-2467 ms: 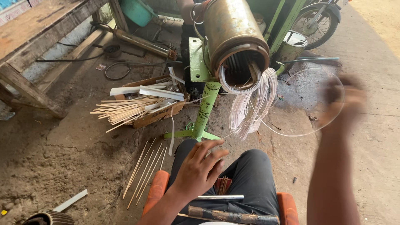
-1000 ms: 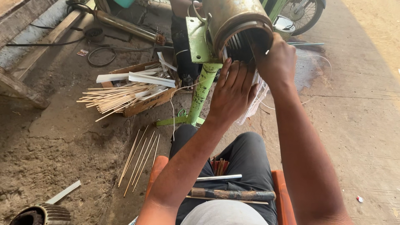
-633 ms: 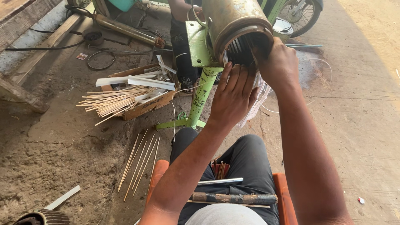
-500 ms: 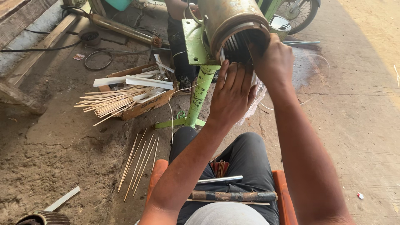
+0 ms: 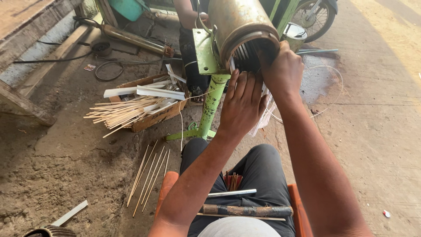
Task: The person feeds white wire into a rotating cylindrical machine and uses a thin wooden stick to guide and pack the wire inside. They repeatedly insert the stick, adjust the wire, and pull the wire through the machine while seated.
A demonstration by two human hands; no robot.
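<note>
2 hands | L (image 5: 242, 104) flat under motor shell (image 5: 239, 26) mouth | R (image 5: 283, 70) grips wires (image 5: 263, 115)

Dull, worn metal motor housing (image 5: 239, 22)

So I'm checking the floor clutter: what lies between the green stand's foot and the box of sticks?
In the head view, a thin pale cord runs over bare dirt between the green stand and the box of sticks.
</note>
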